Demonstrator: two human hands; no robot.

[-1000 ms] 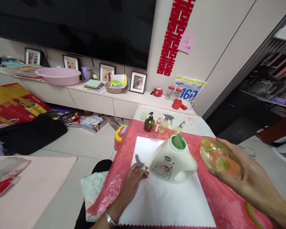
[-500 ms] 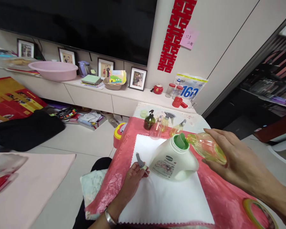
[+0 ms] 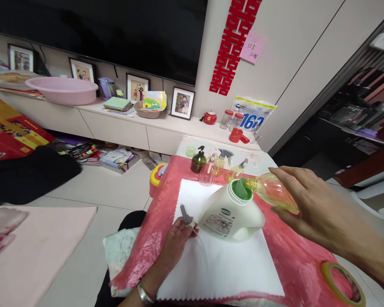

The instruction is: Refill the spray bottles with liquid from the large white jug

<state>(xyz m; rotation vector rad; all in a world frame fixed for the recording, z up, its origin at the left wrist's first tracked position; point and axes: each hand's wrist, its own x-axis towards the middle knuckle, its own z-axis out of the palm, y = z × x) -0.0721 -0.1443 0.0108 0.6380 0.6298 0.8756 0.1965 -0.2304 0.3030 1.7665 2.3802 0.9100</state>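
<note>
My right hand (image 3: 307, 200) is wrapped round a clear yellow bottle (image 3: 273, 192), tilted on its side with its neck at the green mouth of a large pale jug (image 3: 233, 213). The jug stands upright on a white scalloped sheet (image 3: 188, 273). Whether liquid flows from the bottle is too hard to see. My left hand (image 3: 178, 234) pinches a grey pump head (image 3: 186, 216) with a thin clear tube, just left of the jug. Behind the jug stand a dark green pump bottle (image 3: 199, 163), a clear pinkish bottle (image 3: 206, 175) and yellow spray bottles (image 3: 234, 174).
A red cloth (image 3: 153, 238) covers the small table, with a roll of tape (image 3: 343, 283) at its right front. On the white cabinet (image 3: 115, 123) behind are a pink basin (image 3: 64, 90), photo frames, red-lidded jars (image 3: 226, 119) and a red lidded pot (image 3: 209, 117).
The view has shifted slightly. Both hands keep their holds, and the yellow bottle stays tilted at the jug's mouth, its body a little more level.
</note>
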